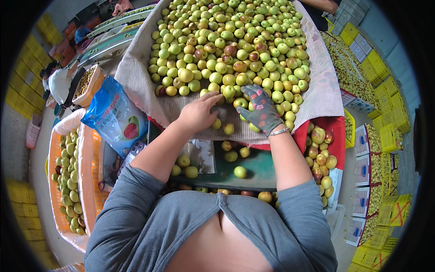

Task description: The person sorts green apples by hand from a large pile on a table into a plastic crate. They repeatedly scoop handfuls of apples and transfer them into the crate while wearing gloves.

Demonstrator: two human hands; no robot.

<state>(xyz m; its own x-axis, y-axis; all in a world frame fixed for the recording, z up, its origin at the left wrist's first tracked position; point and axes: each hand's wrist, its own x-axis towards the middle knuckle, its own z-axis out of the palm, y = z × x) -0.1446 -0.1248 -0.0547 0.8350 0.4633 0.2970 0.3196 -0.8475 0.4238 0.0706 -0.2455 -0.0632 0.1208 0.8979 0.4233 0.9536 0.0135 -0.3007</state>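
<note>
A heap of jujubes (234,51), mostly green with some red-brown ones, lies on a pale ribbed cloth (173,105). My left hand (198,114) is bare, palm down at the heap's near edge, its fingertips touching fruit. To its right, my right hand (260,108) wears a dark flowered glove and spreads over several jujubes, thumb apart from the fingers. One green jujube (240,103) sits between that thumb and fingers, not plainly gripped. Between the hands, a loose jujube (228,128) rests near the cloth's front edge. What lies under both palms is hidden.
Below the cloth, a green surface (258,170) holds a few jujubes. At left are a blue printed bag (117,117) and a lined orange crate (90,153) beside more fruit. Red-brown jujubes (319,159) lie at right. Filled crates (363,170) line the floor; another person's arm (321,5) shows top right.
</note>
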